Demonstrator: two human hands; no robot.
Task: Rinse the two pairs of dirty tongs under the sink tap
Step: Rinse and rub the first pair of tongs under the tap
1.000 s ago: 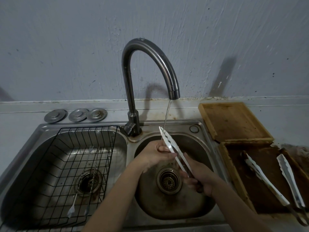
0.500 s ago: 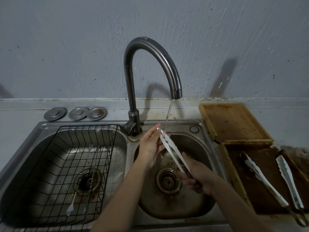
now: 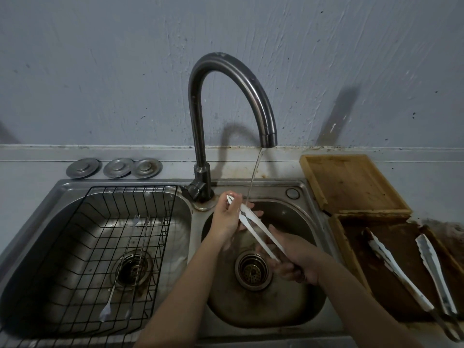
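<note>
Two hands meet over the right-hand basin (image 3: 296,315) of a steel double sink, in the lower middle of the frame. The right hand (image 3: 297,257) is closed around the handle end of a pair of white tongs (image 3: 256,229), which slant up toward the upper left with their arms nearly together. The left hand (image 3: 227,214) has its fingers wrapped about the tips of those tongs, close beside the base of the tap (image 3: 226,96). A thin stream of water (image 3: 254,177) falls from the curved spout and lands at the fingers and the upper part of the tongs. Below the hands sits the round drain strainer (image 3: 252,271). A second pair of tongs (image 3: 411,270) lies spread open on a dark, wet wooden tray (image 3: 346,249) at the right edge of the frame, well apart from the basin, its two arms pointing up the picture. Behind that tray, in the middle right, is a lighter wooden tray (image 3: 351,187). The left basin holds a black wire basket (image 3: 105,247) with two long thin metal utensils (image 3: 125,267) lying in it. Three round metal sink plugs (image 3: 114,167) rest in a row on the counter at the middle left, just below the grey wall (image 3: 100,71).
</note>
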